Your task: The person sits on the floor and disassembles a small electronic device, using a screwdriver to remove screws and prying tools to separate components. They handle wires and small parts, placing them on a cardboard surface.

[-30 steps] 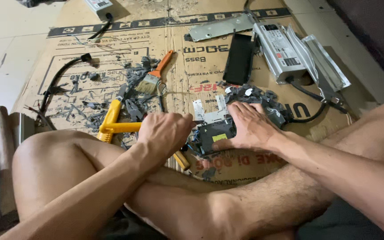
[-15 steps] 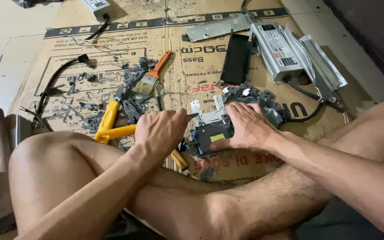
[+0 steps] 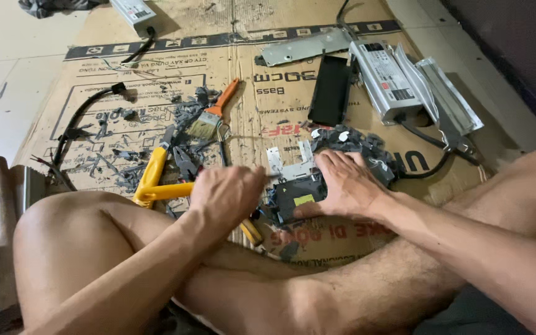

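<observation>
A paintbrush (image 3: 213,115) with an orange handle lies up and to the left of the fingers, among grey plastic scraps (image 3: 184,111). Yellow-handled cutters (image 3: 153,180) lie just left of them. Beyond the fingertips rests a flat black panel (image 3: 330,90), with a silver power supply box (image 3: 384,79) and a grey metal plate (image 3: 305,48) farther off. Everything sits on flattened cardboard (image 3: 243,68). A black cable (image 3: 79,118) curves far left.

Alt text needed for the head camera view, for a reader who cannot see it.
A person seated cross-legged on flattened cardboard works with both hands on a small dark circuit board: the right hand rests on it, the left hand is closed beside it. Yellow-handled pliers, an orange-handled brush, grey scraps and metal housings lie around.
</observation>
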